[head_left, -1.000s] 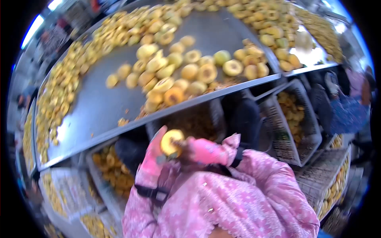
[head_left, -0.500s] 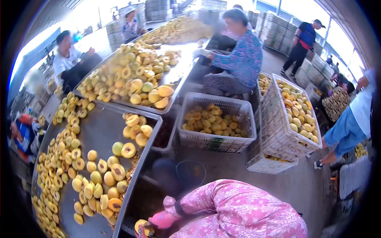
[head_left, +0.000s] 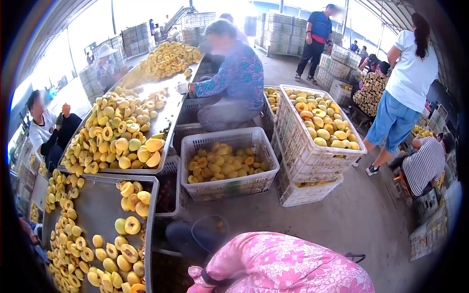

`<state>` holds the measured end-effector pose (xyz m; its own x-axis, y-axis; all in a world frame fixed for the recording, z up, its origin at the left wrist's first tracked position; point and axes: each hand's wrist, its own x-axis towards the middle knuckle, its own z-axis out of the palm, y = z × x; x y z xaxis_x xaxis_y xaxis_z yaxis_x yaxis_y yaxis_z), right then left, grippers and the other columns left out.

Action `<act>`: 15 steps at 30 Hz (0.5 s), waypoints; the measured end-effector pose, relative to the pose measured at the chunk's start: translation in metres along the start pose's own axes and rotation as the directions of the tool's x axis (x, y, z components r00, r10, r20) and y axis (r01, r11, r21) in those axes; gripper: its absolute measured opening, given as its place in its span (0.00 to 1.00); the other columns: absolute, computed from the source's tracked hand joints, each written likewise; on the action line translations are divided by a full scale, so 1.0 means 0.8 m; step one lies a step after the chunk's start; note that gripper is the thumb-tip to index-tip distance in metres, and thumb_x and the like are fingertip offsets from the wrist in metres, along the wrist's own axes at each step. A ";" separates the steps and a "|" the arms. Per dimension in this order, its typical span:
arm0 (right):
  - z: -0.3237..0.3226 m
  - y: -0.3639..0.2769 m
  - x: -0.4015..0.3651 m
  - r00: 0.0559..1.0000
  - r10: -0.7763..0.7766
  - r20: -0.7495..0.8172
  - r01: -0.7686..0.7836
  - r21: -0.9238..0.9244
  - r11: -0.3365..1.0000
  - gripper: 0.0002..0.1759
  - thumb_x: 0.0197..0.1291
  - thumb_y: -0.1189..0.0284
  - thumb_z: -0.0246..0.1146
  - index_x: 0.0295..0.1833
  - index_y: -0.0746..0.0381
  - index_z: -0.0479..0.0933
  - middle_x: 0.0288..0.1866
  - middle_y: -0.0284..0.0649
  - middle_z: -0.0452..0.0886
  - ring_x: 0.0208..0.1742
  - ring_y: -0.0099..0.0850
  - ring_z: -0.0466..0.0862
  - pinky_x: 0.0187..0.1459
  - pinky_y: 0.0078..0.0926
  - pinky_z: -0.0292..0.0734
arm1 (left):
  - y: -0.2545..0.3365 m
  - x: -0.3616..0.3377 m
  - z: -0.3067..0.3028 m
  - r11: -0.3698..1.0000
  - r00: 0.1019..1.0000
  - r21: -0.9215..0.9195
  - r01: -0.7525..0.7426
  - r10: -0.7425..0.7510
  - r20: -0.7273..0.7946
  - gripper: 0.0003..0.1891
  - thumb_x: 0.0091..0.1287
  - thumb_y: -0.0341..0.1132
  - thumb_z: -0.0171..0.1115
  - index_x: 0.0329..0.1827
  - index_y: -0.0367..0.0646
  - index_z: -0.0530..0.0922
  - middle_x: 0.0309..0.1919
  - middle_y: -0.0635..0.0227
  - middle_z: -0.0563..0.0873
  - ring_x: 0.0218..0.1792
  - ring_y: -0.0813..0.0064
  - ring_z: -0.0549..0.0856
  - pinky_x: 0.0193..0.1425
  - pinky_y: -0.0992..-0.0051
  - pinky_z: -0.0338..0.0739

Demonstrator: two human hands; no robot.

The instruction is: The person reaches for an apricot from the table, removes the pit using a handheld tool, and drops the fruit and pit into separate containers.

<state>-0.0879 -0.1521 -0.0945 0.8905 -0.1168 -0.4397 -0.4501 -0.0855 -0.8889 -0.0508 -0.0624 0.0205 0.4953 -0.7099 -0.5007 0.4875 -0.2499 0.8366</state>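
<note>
My right arm, in a pink floral sleeve (head_left: 288, 263), reaches in from the bottom of the head view. Only part of my pink-gloved right hand (head_left: 200, 287) shows at the lower edge; its fingers are cut off, so whatever they hold is hidden. My left hand is out of view. Left of the arm stands a metal table (head_left: 105, 219) carrying halved yellow peaches (head_left: 129, 253), some with pits showing. A higher metal table (head_left: 163, 128) behind it bears a large heap of peaches (head_left: 105, 141).
A white plastic crate (head_left: 229, 183) holding peaches stands on the floor ahead. To its right, stacked crates (head_left: 322, 158) are filled with fruit. One co-worker in a blue patterned shirt (head_left: 237, 73) sits beside the far table. Another person (head_left: 410, 73) stands at the right.
The view has swung to the right, so the tables sit further left. My right hand, earlier visible with a peach half, has slipped mostly below the lower edge.
</note>
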 end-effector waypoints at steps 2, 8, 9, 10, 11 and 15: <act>-0.009 0.001 -0.005 0.999 -0.006 -0.033 0.005 -0.035 0.999 0.18 0.65 0.59 0.47 0.47 0.61 0.73 0.36 0.41 0.78 0.42 0.35 0.78 0.47 0.32 0.69 | -0.001 0.003 0.003 1.000 1.000 0.008 0.004 -0.004 0.015 0.15 0.68 0.44 0.53 0.45 0.41 0.77 0.34 0.66 0.81 0.34 0.70 0.80 0.39 0.72 0.77; -0.026 0.004 -0.018 0.995 -0.023 -0.100 0.012 -0.106 0.994 0.17 0.64 0.60 0.49 0.46 0.62 0.72 0.35 0.43 0.78 0.40 0.38 0.79 0.44 0.33 0.70 | -0.005 0.005 0.009 1.000 1.000 0.022 0.010 -0.010 0.025 0.15 0.68 0.44 0.53 0.45 0.42 0.77 0.34 0.66 0.81 0.33 0.71 0.80 0.38 0.73 0.77; -0.029 0.004 -0.021 0.993 -0.027 -0.113 0.014 -0.113 0.993 0.17 0.63 0.61 0.49 0.46 0.62 0.72 0.35 0.43 0.78 0.40 0.38 0.79 0.44 0.33 0.70 | -0.005 0.007 0.010 1.000 0.999 0.027 0.008 -0.009 0.031 0.15 0.68 0.44 0.53 0.45 0.42 0.77 0.33 0.66 0.81 0.33 0.71 0.80 0.37 0.73 0.77; -0.032 0.003 -0.021 0.992 -0.029 -0.123 0.014 -0.124 0.992 0.16 0.63 0.61 0.49 0.46 0.62 0.72 0.35 0.44 0.78 0.40 0.39 0.79 0.44 0.34 0.70 | -0.005 0.007 0.009 1.000 0.999 0.028 0.010 -0.011 0.035 0.15 0.68 0.44 0.53 0.45 0.42 0.77 0.33 0.66 0.81 0.32 0.71 0.80 0.37 0.73 0.77; -0.034 0.004 -0.024 0.991 -0.032 -0.132 0.014 -0.134 0.991 0.16 0.63 0.61 0.50 0.46 0.62 0.72 0.34 0.44 0.78 0.40 0.39 0.79 0.43 0.34 0.71 | -0.005 0.008 0.011 0.999 0.999 0.030 0.010 -0.011 0.038 0.15 0.68 0.44 0.53 0.45 0.42 0.77 0.33 0.67 0.81 0.32 0.71 0.80 0.37 0.74 0.76; -0.042 0.005 -0.033 0.985 -0.042 -0.165 0.014 -0.168 0.986 0.15 0.62 0.62 0.51 0.45 0.63 0.72 0.34 0.45 0.78 0.39 0.41 0.80 0.42 0.35 0.71 | -0.009 0.008 0.014 1.000 0.999 0.028 0.013 -0.014 0.035 0.15 0.67 0.44 0.53 0.44 0.42 0.77 0.33 0.67 0.81 0.31 0.72 0.80 0.36 0.74 0.76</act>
<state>-0.1149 -0.1824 -0.0820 0.8854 -0.2750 -0.3747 -0.4425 -0.2521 -0.8606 -0.0595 -0.0724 0.0138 0.4630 -0.7288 -0.5045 0.4734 -0.2778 0.8359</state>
